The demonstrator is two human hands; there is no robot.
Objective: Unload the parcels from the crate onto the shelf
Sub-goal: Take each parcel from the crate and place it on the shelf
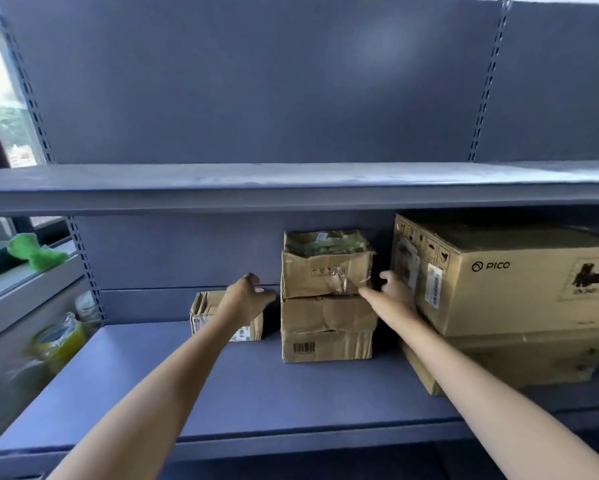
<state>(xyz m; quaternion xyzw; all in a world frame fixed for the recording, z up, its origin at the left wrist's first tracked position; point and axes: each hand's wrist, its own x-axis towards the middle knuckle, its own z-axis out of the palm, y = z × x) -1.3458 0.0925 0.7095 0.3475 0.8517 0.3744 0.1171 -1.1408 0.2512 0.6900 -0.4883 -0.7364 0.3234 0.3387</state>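
Both arms reach toward the stacked parcel [327, 271]: left hand [246, 297] left of it, right hand [393, 289] right of it, fingers loosely spread, holding nothing.

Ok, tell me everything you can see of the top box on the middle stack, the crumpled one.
The crumpled top box is worn brown cardboard, dented, with wrinkled clear tape and a faded label on its front. Its top is open or torn, showing greenish contents under plastic. It sits roughly level on the middle box of a three-box stack on the lower shelf. The right hand touches its right edge; the left hand is apart from it.
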